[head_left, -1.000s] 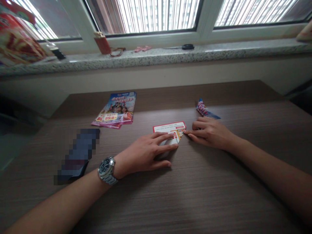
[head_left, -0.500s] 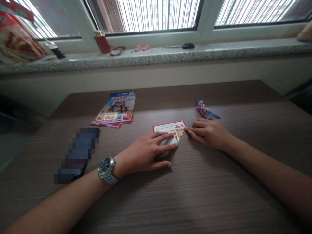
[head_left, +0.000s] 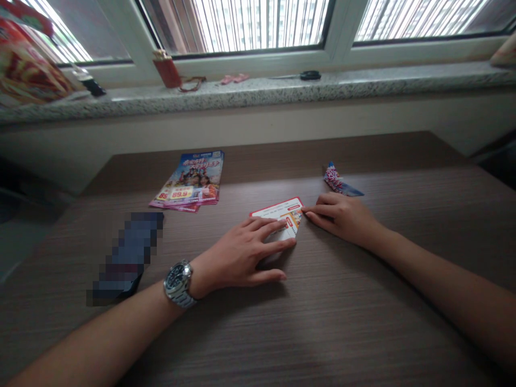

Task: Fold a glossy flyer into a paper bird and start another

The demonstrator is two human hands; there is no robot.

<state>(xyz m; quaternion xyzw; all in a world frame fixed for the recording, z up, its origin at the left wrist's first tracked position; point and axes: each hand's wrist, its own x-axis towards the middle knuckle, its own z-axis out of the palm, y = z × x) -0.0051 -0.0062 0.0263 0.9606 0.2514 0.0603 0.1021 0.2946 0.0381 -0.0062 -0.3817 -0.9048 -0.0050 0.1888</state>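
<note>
Leaflet [head_left: 278,209], seemingly mid-fold, lies on the counter [head_left: 322,317] under the spread left hand [head_left: 237,251]; right hand [head_left: 342,217] touches its far-right corner, grip I cannot tell. Next crease probably calls for steady pressing.

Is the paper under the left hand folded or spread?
Folded, at least partly: the paper has a slanting right edge and overlapping printed layers. The left hand hides some.

From here: top flyer [head_left: 192,180] reads "89.9" on a pale patch, with what looks like "85" left of it. Title above is in Chinese characters, too blurred to read. Folded sheet [head_left: 284,208]: red labels plus rows of small print, all illegible.
</note>
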